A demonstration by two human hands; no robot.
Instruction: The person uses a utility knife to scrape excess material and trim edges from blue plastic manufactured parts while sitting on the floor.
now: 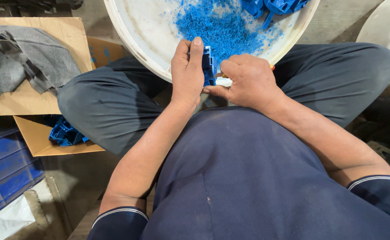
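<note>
My left hand [187, 73] grips a small blue plastic part [208, 66] upright, just over the near rim of a wide white basin [135, 42]. My right hand [248, 82] is closed around a tool with an orange end [272, 67] and presses against the part's right side. Most of the tool is hidden in the fist. Inside the basin lies a heap of fine blue plastic shavings [224, 24], and several more blue parts [277, 6] rest at its far side.
I sit cross-legged with the basin between my knees. At the left an open cardboard box [39, 140] holds more blue parts [64, 132]. A grey cloth [19, 58] lies on a box flap. Blue crates [4, 169] stand at the lower left.
</note>
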